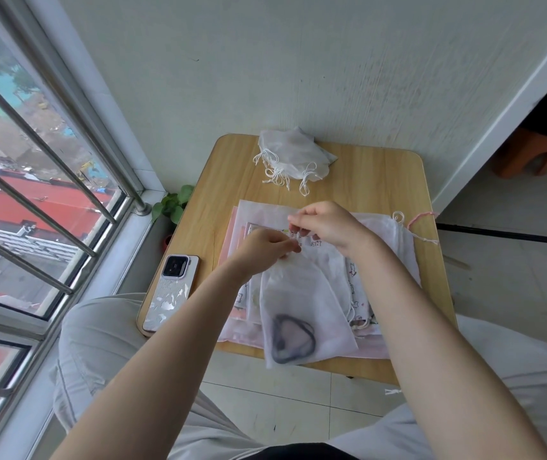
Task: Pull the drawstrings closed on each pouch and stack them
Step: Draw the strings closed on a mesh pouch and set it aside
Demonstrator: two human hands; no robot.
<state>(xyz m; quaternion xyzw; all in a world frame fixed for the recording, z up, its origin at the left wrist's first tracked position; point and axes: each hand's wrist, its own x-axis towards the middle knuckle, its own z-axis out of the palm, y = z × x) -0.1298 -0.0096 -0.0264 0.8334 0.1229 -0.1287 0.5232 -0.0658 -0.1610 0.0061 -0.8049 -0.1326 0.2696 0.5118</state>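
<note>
A sheer white pouch with a dark heart-shaped item inside lies at the near edge of the small wooden table. My left hand pinches the gathered top of this pouch. Just beyond it, my right hand pinches its white drawstring. Under the pouch is a flat pile of larger pouches, white, pink and printed. A heap of white pouches with loose drawstrings sits at the table's far edge.
A phone in a shiny case lies at the table's left near corner. A green plant stands between table and window. The wall is behind the table, an orange stool is far right, and my knees are below.
</note>
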